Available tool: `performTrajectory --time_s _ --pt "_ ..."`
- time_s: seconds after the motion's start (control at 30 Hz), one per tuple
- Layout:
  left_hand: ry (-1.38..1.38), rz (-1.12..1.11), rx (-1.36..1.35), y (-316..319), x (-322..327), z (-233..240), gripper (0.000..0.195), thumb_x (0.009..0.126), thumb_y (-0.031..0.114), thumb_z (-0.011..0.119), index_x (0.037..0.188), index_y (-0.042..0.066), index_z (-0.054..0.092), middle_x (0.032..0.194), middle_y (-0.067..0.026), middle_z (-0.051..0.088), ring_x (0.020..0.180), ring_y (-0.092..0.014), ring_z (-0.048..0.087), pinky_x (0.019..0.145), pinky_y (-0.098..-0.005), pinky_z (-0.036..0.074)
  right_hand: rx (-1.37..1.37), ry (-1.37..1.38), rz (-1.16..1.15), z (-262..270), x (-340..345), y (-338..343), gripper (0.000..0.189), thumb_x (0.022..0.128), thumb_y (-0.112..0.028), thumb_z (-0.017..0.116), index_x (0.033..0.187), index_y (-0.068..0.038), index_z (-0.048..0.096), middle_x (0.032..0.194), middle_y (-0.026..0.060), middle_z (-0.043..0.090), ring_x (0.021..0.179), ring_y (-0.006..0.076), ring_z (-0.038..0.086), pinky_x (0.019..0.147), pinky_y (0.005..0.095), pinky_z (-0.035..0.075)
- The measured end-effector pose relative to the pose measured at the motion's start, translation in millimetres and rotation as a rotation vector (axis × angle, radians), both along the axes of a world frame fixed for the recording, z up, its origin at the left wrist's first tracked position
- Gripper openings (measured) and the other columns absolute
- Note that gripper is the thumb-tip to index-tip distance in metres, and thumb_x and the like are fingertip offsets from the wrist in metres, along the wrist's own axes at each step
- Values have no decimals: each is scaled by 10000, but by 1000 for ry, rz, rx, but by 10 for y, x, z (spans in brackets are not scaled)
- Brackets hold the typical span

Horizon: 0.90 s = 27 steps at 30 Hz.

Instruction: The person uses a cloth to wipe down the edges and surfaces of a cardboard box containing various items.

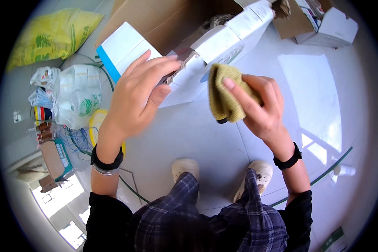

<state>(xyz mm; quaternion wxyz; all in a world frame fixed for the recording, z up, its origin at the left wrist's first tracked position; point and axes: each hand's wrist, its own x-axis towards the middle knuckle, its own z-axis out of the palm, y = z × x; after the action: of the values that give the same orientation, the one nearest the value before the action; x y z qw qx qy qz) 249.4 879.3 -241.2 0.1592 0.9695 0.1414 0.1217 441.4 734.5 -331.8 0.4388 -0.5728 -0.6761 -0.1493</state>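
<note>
My right hand [261,104] holds a folded yellow-green cloth [228,94] with a small black part at its lower end. At the torn edge of a white cardboard box [189,85] is my left hand [138,91], its fingers spread over the rim. Whether the left fingers press on the box or just hover by it, I cannot tell. Beside that hand a white flap with a blue edge [126,50] sticks up. A large brown cardboard box [163,19] stands behind, and crumpled dark material [220,20] shows near its opening.
To the left lie a yellow printed bag [56,34], a tied white plastic bag [77,91], blue wires [77,138] and a green-and-brown box [56,157]. Another open box [330,28] stands at the upper right. A green hose or cable [330,167] crosses the tiled floor around my feet.
</note>
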Motion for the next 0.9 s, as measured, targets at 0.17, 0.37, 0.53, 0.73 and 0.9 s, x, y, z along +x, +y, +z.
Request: performTrajectory --time_s 0.17,0.37,0.53,0.73,0.9 --pt "-37 3 24 71 -134 -27 260 880 195 460 1051 28 560 1069 -140 589 1001 -303 549 971 -447 338 128 -293 32 155 -284 332 407 701 -148 652 1099 -221 614 1047 38 492 848 165 522 653 257 451" --pt "-76 -26 96 230 -214 -96 239 881 166 462 1044 38 582 1091 -124 592 1043 -278 540 994 -439 329 225 -594 64 -110 -179 573 315 747 -126 634 1057 -182 629 1095 16 493 926 184 523 718 265 475" --pt "-153 -3 103 406 -301 -215 191 820 104 540 989 75 625 1078 -98 604 1025 -259 549 971 -415 360 -224 -456 208 -38 39 402 477 578 34 601 1041 -77 637 1074 78 513 935 247 530 753 320 477" --pt "-191 13 62 480 -352 -202 190 816 132 543 983 86 620 1059 -94 609 1003 -260 553 955 -396 372 -213 -511 64 651 55 464 513 579 51 645 1065 -115 628 1171 42 525 943 202 513 761 288 470" --pt "-56 107 -93 416 -303 -122 196 846 134 486 995 47 579 964 -140 621 961 -278 563 979 -405 342 -339 -514 79 994 -41 696 500 608 73 627 1072 -113 617 1158 37 545 942 215 516 775 313 474"
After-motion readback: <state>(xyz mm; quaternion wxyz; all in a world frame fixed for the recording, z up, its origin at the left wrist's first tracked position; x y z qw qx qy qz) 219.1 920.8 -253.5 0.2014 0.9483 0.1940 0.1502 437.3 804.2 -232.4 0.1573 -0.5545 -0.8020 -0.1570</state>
